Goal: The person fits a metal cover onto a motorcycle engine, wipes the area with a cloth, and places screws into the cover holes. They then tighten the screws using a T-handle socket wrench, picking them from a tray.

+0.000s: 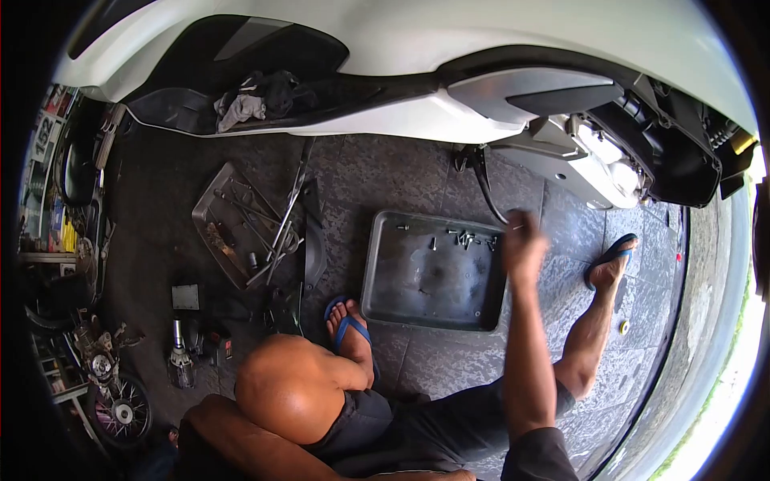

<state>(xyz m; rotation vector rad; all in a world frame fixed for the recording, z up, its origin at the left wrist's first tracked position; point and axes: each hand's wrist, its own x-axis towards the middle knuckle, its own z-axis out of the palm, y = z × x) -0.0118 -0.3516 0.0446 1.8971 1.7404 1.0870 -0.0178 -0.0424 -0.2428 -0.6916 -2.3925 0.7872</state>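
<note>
My right hand (525,247) is over the right rim of a black tray (433,280), below the motorcycle's side stand. Its fingers look curled together, and a tiny bright spot shows at them; the hand is slightly blurred and what it holds is too small to name. Several small bolts (465,239) lie near the tray's upper right side, with another bolt (403,227) at the upper left. Only a sliver of my left hand (455,475) shows at the bottom edge, near my dark shorts; its fingers are hidden.
A white motorcycle (377,120) spans the top, with cloths (245,108) on its footboard. Left of the black tray is a smaller tool tray (218,180). A power tool (181,361) lies lower left, near a spoked wheel (122,413). My sandalled feet flank the black tray.
</note>
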